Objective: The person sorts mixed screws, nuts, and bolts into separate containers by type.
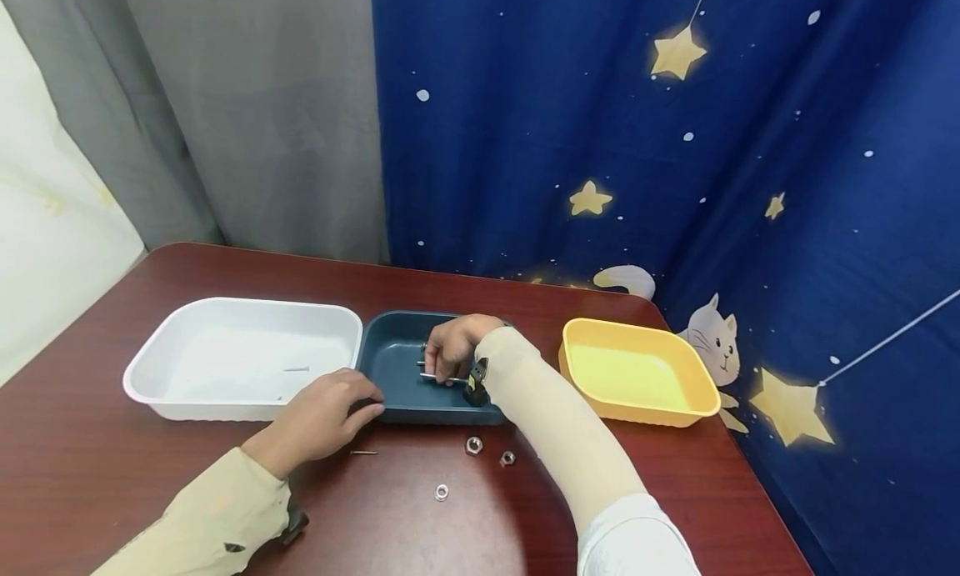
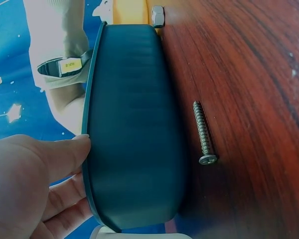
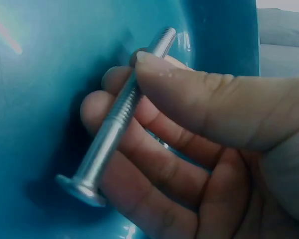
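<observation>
A long silver bolt (image 3: 102,154) with a flat round head is pinched between the thumb and fingers of my right hand (image 1: 453,348), low inside the dark teal tray (image 1: 393,368). Other small metal pieces lie by that hand, partly covered by it. My left hand (image 1: 322,413) grips the tray's near left rim; the left wrist view shows the thumb (image 2: 72,152) on the outside and fingers behind the rim. On the table in front of the tray lies a threaded screw (image 2: 203,134) with a cross-slotted head.
A white tray (image 1: 202,412) on the left holds a thin screw (image 1: 296,368) and a tiny piece. At the right stands a yellow tray (image 1: 637,411). Two hex nuts, a larger one (image 1: 474,446) and a smaller one (image 1: 507,458), and a metal ring (image 1: 442,493) lie in front.
</observation>
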{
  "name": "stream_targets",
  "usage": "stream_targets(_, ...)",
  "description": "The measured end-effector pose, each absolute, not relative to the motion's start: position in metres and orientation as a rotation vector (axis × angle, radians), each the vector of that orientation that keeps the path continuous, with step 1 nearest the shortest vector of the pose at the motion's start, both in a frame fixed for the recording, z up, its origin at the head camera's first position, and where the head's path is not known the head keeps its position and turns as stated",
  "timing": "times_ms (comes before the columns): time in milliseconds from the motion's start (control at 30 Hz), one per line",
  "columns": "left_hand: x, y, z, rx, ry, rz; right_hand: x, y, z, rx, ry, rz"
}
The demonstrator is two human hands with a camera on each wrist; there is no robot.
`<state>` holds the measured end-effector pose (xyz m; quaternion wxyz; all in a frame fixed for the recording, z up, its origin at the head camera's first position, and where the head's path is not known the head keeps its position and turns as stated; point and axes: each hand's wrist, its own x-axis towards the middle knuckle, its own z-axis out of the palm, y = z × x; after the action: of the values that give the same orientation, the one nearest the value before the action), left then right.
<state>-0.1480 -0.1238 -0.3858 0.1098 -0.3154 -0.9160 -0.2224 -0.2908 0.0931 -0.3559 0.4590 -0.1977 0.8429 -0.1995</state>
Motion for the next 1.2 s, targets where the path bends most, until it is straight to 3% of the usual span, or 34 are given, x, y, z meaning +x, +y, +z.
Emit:
stream_targets(700,-0.147,-0.122,-0.384,-0.895,-2.76,-0.655,-0.289,0.121,-0.334,-0.605,2.225,-0.611)
stream_targets(1200,-0.15,-0.123,-0.381,-0.922,-2.736,-0.627,-0.278,0.203,-0.324,-0.58,2.617,-0.958)
